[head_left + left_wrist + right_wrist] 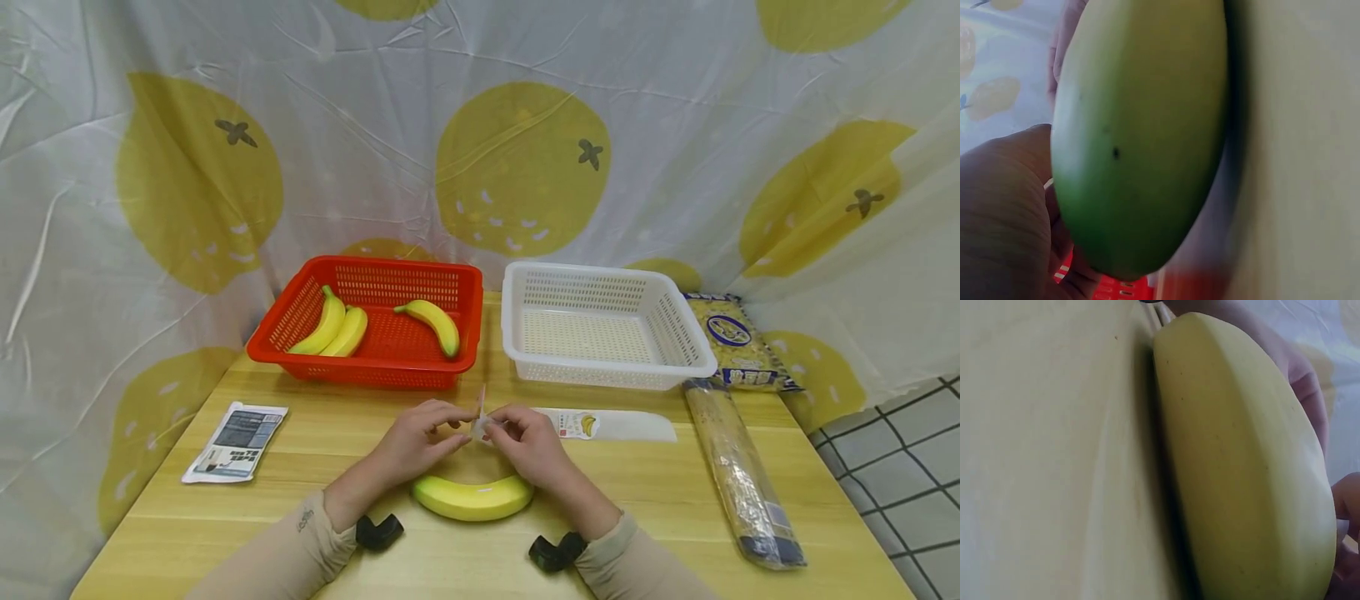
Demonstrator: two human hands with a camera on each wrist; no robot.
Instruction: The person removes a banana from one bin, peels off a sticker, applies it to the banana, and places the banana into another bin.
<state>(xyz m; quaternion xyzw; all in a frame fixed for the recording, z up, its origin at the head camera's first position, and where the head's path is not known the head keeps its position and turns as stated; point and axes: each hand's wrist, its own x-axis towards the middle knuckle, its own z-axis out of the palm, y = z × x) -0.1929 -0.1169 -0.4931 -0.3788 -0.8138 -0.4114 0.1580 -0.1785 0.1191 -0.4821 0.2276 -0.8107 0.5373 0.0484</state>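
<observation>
Both hands meet over the middle of the table and pinch a small, thin whitish label (481, 425), seen nearly edge-on in the head view. The left hand (422, 439) holds it from the left between thumb and fingers. From the other side the right hand (531, 444) grips it with fingertips bent in. Just in front of the hands lies a yellow banana (474, 500) on the table. Its greenish end (1129, 231) fills much of the left wrist view. Behind the right hand, a white label strip (633, 425) with a printed banana lies flat.
A red basket (375, 377) with several bananas stands at the back left, a white basket (600, 377) beside it. On the right are a bag of yellow pieces (738, 342) and a long clear packet (738, 475). A white pouch (235, 442) lies at left.
</observation>
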